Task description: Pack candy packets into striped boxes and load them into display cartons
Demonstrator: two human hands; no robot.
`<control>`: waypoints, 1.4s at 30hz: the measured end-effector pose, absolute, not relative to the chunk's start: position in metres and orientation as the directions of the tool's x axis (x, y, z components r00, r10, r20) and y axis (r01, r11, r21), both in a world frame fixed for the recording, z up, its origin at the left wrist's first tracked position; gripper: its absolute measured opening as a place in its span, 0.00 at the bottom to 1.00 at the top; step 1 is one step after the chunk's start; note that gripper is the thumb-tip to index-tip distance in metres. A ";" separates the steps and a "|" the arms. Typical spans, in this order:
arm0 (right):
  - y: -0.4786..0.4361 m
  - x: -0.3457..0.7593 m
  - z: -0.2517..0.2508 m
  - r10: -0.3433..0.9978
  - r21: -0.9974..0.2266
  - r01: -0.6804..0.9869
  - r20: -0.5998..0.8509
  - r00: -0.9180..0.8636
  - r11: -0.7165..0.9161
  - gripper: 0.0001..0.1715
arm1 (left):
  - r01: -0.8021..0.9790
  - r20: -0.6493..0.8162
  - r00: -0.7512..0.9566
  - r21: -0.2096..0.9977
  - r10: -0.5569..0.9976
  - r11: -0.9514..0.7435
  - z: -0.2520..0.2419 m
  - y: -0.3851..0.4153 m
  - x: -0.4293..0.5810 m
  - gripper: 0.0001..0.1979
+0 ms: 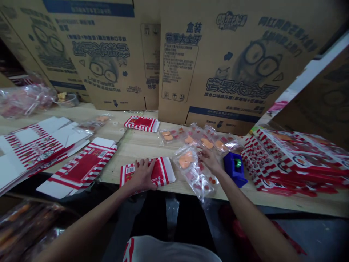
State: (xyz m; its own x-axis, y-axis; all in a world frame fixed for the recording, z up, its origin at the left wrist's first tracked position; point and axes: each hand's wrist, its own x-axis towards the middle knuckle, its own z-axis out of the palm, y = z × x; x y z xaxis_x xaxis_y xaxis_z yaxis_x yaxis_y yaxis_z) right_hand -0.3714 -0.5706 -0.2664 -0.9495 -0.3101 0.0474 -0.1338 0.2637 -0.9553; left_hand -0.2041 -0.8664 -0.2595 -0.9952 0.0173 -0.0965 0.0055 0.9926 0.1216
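Note:
My left hand [143, 174] lies with spread fingers on a red-and-white striped box [160, 171] near the table's front edge; the box's white end points right. To its right, clear packets with orange and red pieces [187, 160] lie in a loose group. My right hand [209, 160] reaches over these packets, its fingertips touching or just above the plastic; whether it grips any is hard to make out. A blue tape dispenser [234, 169] with a green roll stands right beside my right wrist.
Flat striped cartons [81, 163] lie at the left, and a small striped box [141, 123] lies farther back. Filled striped packs [291, 160] are stacked at the right. Large cardboard boxes [218, 65] wall off the back. A plastic tub [67, 100] stands back left.

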 end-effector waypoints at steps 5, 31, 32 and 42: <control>-0.570 -0.367 -0.247 -0.582 -0.793 -0.437 0.132 -0.802 0.423 0.29 | 0.068 0.010 -0.998 0.156 0.068 0.985 -0.256 -0.847 -0.204 0.62; -0.588 -0.236 -0.287 -0.077 -0.989 -0.088 0.079 -0.994 0.120 0.37 | 0.033 0.047 -0.999 0.198 0.024 0.980 -0.248 -0.774 -0.205 0.57; -0.590 -0.230 -0.283 0.035 -0.984 -0.122 0.127 -0.991 0.131 0.36 | -0.044 0.077 -0.995 0.213 -0.062 0.976 -0.243 -0.770 -0.202 0.57; -0.566 -0.203 -0.271 -0.116 -0.972 0.102 -0.079 -0.990 -0.211 0.27 | 0.061 0.114 -0.990 0.881 -0.086 0.469 -0.264 -0.758 -0.152 0.39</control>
State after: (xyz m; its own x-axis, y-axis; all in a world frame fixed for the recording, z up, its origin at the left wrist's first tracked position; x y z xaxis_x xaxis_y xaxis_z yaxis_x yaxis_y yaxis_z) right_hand -0.2029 -0.5658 -0.2709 -0.9901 -0.1159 -0.0792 0.1024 -0.2105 -0.9722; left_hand -0.1523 -0.7581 -0.2644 -0.9897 -0.0862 0.1145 0.0610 0.4692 0.8810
